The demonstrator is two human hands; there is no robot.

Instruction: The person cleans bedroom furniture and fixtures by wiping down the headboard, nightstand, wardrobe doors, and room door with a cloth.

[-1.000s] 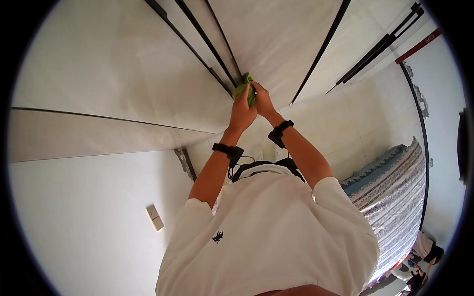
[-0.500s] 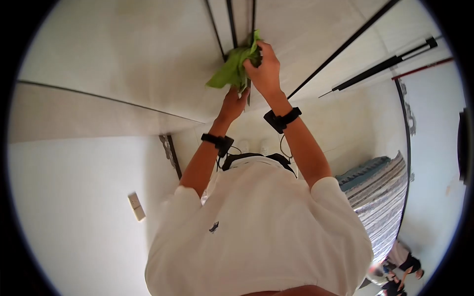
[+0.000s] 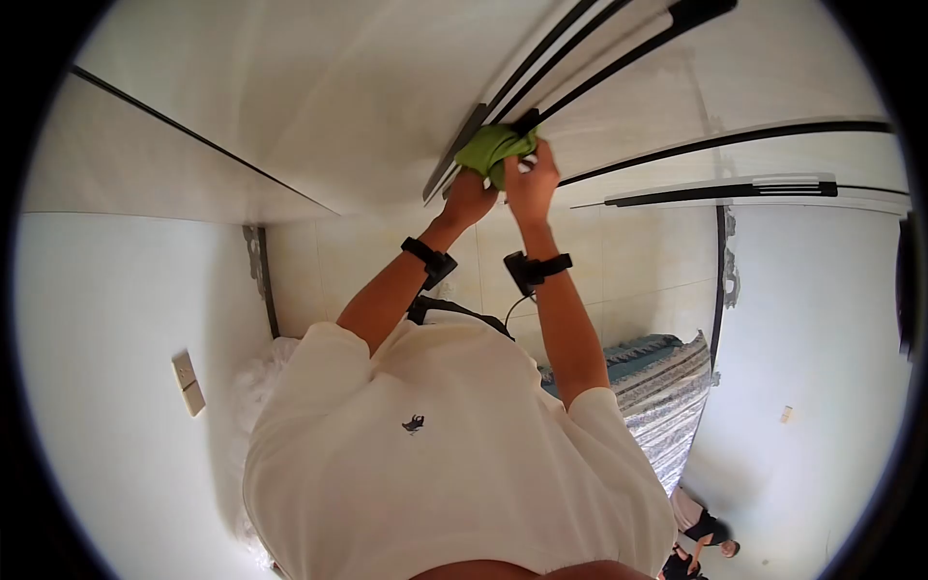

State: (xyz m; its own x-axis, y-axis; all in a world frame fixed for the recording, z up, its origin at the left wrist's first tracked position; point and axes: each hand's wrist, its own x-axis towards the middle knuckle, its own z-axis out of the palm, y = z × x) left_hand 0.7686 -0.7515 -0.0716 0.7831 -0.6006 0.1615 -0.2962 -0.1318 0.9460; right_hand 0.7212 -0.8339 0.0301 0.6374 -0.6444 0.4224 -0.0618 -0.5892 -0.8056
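Note:
A green cloth (image 3: 495,150) is bunched up in front of a pale cabinet front, at the lower end of a long black handle (image 3: 599,72). My left hand (image 3: 471,199) holds the cloth from below, its fingers partly hidden by the folds. My right hand (image 3: 533,182) grips the cloth's right side, thumb and fingers bent together. The cloth covers part of the black handle's lower end, and whether it is wrapped fully around it I cannot tell. A black strap with a small box (image 3: 432,261) sits on my left wrist, and a similar one (image 3: 535,271) on my right.
More black strips (image 3: 735,145) run along the pale panels (image 3: 319,87). A striped cloth-covered bed (image 3: 667,396) stands at the right. People (image 3: 704,527) are in the far lower right corner. A wall switch (image 3: 188,382) is on the left wall, and tiled floor (image 3: 619,246) lies below.
The view has swung, so the handles now slant to the right. The cloth, hanging loosely to the left before, is now bunched more tightly between both hands.

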